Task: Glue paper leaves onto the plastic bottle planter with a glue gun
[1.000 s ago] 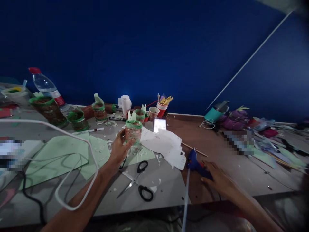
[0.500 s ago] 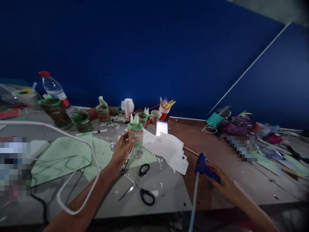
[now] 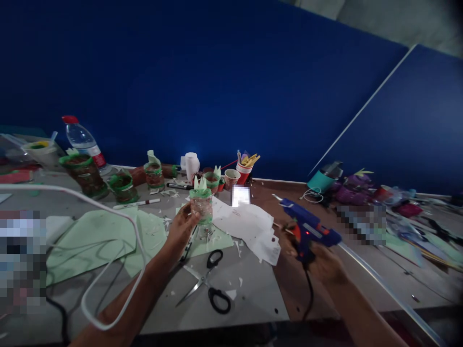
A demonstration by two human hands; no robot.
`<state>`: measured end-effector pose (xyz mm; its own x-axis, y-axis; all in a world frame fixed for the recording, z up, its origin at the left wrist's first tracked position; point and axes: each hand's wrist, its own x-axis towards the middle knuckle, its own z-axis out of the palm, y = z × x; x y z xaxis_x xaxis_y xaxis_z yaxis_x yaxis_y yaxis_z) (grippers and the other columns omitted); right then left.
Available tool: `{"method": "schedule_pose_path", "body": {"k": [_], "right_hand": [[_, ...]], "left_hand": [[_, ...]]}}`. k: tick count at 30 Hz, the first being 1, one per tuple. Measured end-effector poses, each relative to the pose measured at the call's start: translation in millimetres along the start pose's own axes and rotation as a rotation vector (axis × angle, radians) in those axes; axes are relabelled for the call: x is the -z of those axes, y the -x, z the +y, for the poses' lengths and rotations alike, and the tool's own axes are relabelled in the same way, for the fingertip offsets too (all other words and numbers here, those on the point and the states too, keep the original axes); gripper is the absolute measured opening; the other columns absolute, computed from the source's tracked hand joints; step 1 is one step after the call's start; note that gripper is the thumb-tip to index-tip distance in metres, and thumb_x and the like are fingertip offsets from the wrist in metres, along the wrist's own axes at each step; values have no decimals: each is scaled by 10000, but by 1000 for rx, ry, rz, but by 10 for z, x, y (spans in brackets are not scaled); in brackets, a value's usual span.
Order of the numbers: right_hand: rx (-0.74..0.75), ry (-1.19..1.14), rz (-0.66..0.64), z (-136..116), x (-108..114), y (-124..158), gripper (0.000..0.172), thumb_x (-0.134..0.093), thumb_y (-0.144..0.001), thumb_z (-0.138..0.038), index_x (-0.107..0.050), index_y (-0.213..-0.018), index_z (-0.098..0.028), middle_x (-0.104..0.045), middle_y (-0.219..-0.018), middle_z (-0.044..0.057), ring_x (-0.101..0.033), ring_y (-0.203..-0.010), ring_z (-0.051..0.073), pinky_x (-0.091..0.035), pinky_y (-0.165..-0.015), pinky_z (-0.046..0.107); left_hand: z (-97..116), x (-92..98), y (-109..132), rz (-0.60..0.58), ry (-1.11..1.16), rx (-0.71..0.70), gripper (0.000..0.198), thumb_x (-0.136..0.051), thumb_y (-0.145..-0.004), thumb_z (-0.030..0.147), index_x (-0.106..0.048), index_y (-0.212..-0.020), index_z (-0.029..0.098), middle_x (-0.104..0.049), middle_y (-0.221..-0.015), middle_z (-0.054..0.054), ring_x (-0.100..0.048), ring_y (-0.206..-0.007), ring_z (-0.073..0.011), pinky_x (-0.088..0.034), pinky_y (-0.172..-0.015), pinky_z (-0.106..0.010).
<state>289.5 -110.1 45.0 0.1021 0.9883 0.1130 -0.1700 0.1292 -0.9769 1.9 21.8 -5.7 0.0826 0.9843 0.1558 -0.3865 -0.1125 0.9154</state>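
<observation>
My left hand (image 3: 182,230) is closed round a small clear cup (image 3: 202,208) with a green rim and pale pointed paper pieces standing up from it. In my right hand (image 3: 327,264) is a blue hot glue gun (image 3: 307,225), gripped by its handle, with its nozzle toward the upper left and a small red light lit. A long translucent glue stick (image 3: 392,291) sticks out of its back. Black-handled scissors (image 3: 204,280) lie spread below the cup. Under and beside the cup are light green paper (image 3: 217,242) and a cut white sheet (image 3: 249,224).
Several brown-and-green cups (image 3: 123,187) stand at the back left, near a water bottle (image 3: 85,144). A white cable (image 3: 139,231) loops across the left foreground. A red cup (image 3: 244,173) of clothespins is at the back. Purple objects (image 3: 352,188) and clutter lie right.
The glue gun has turned in my right hand: its nozzle now faces upper left and the glue stick trails to the lower right. The cup stays in my left hand.
</observation>
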Motion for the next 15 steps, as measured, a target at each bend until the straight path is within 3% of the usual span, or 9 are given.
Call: {"method": "schedule_pose_path", "body": {"k": [3,7,10,15], "right_hand": [[10,-51,-172,44,-341,-201,493,-688,-716,-594,-639,-1008,-200,-558,-698,24,-428,-524,131,-364,-493,282],[42,40,-392,120,-662,-398,506,-668,-760,-590,-606,-1088,-210,-599,-939,75,-469,-577,119,-372,-520,275],[51,116,-428,153,-846,-498,525,-654,-766,-624,-575,-1107,-233,-587,-924,60,-469,-581,118,-382,-508,264],[90,226,-391,231,-1051,-628,514,-565,-795,-681,-572,-1011,-215,-488,-671,-10,-421,-531,124,-397,-495,267]], "left_hand": [[-6,25,-12,-3,-45,-13,521,-768,-667,422,-634,-1096,158,-680,-1145,-118,-618,-1095,-291,-462,-963,-431],[-19,80,-32,47,-155,-12,546,-749,-677,384,-576,-1145,164,-657,-1195,-123,-627,-1088,-277,-457,-975,-429],[-33,128,-49,79,-290,-16,567,-712,-698,385,-543,-1187,151,-632,-1232,-147,-621,-1101,-287,-453,-979,-443],[-75,192,-70,164,-444,-44,592,-700,-700,397,-521,-1203,142,-609,-1263,-168,-593,-1155,-300,-432,-1010,-450]]}}
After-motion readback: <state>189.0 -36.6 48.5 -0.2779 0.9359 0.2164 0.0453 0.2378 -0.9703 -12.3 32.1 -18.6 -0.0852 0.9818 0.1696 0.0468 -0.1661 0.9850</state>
